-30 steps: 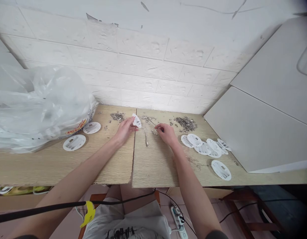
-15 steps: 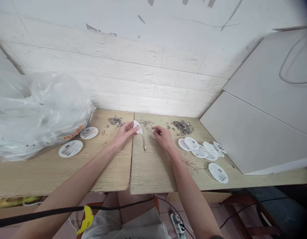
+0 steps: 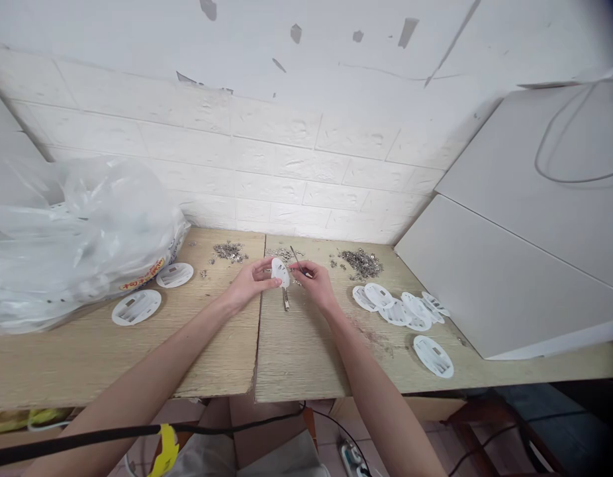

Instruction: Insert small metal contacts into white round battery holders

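Note:
My left hand grips a white round plastic disc by its edge, tilted up on its side above the table. Close on its right, the fingers of my right hand are closed around a slim metal tool, which points up and to the left. Whether the right fingertips also pinch a small part against the disc is too small to tell. Below the disc, a narrow metal pen-like piece lies on the wood. Small metal bits are scattered behind both hands.
Piles of small metal parts lie at left and right. Overlapping white discs and a single disc rest at right. Two more discs lie by a bulky plastic bag. Grey-white boxes stand at right.
My right hand has moved left, bringing the tool close to the disc. The disc has turned so more of its face shows. The view has tipped slightly upward.

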Tool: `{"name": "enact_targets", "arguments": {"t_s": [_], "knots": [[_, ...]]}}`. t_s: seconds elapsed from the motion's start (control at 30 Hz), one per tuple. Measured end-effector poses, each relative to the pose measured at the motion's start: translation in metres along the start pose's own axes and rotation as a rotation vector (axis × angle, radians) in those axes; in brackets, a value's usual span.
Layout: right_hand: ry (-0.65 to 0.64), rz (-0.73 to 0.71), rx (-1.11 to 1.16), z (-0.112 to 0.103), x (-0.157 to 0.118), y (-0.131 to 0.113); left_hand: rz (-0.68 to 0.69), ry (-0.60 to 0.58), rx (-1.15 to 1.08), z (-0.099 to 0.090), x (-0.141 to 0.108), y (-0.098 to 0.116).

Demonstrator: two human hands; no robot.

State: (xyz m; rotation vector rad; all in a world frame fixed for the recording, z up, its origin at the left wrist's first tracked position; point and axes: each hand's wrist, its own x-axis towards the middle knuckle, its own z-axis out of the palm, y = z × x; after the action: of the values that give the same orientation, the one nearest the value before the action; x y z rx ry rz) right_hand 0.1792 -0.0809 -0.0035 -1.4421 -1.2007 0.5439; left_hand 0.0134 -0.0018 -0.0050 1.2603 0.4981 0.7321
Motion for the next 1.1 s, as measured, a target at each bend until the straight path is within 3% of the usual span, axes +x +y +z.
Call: {"name": "enact_targets", "arguments": {"t_s": [0.27,0.43,0.8,1.0,1.1], "knots": [[0.027,0.030,-0.001,0.005,0.000,0.002,0.021,-0.062,-0.055,0.002,-0.001,0.000],[0.051,0.040,-0.017,0.001,0.002,0.002,0.011,-0.031,-0.077,0.003,-0.002,0.005],[0.086,0.220,-0.499,-0.040,0.004,0.002,-0.051,0.041,-0.141,0.005,-0.003,0.010],[0.104,0.281,-0.666,-0.048,0.004,0.006,-0.090,0.116,-0.272,0.002,0.001,0.011],[0.154,0.225,-0.697,-0.045,0.005,0.008,-0.108,0.128,-0.331,0.003,0.000,0.012]]}}
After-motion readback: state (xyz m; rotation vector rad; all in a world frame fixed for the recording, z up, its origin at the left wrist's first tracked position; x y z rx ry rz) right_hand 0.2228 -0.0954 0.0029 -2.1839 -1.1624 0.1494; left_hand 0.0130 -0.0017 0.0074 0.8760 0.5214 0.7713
